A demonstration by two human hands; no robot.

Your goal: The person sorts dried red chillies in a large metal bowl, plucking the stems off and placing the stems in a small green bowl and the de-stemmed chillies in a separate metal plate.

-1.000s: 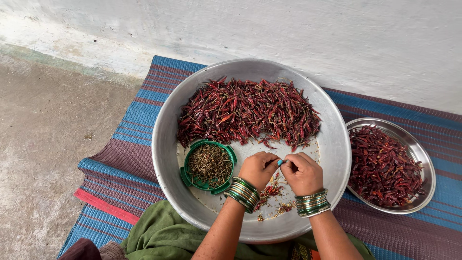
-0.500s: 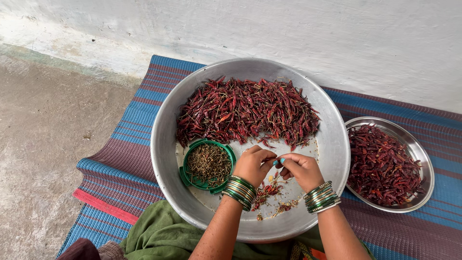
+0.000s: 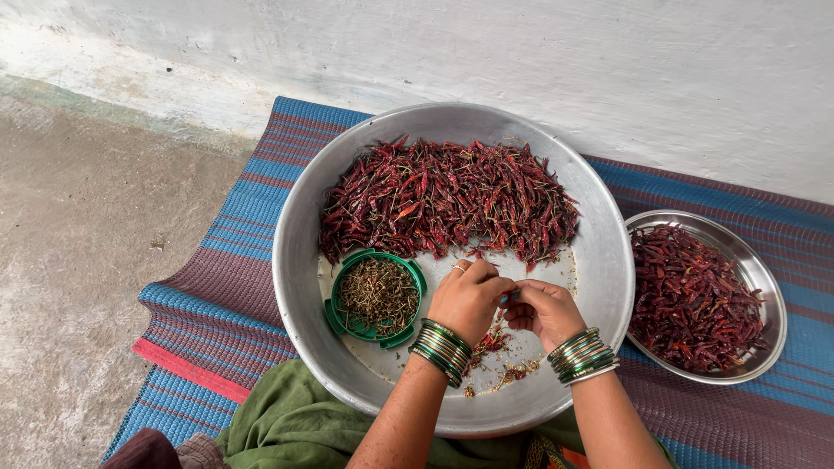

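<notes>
Sat at a large round metal basin (image 3: 295,287) on a striped woven mat (image 3: 217,260) on the floor, beside a whitewashed wall (image 3: 608,78). Left hand (image 3: 467,300) and right hand (image 3: 546,311) met over the near, mostly bare part of the basin, fingertips pinched narrow together on something small; likely a single dried chilli, though too hidden by the fingers to tell for certain. Green bangles (image 3: 441,349) stacked at both wrists.

Heaped across the far half of the basin: a thick pile of dried red chillies (image 3: 443,195), many with stalks on, by the look of it. Just left of the hands, inside the basin: a small green container (image 3: 375,297) filled with brownish-green stalks. Under the hands: a scatter of seeds and red flakes (image 3: 504,356). To the right, off the basin but touching its edge or nearly so: a smaller steel plate (image 3: 769,295) with a fair layer of darker chillies (image 3: 686,295).

Judged about a third done at most: plate partly filled, stalk container near full, but much the bigger share lay in the basin pile, unsorted. Green cloth (image 3: 287,426) bunched at the near rim.
</notes>
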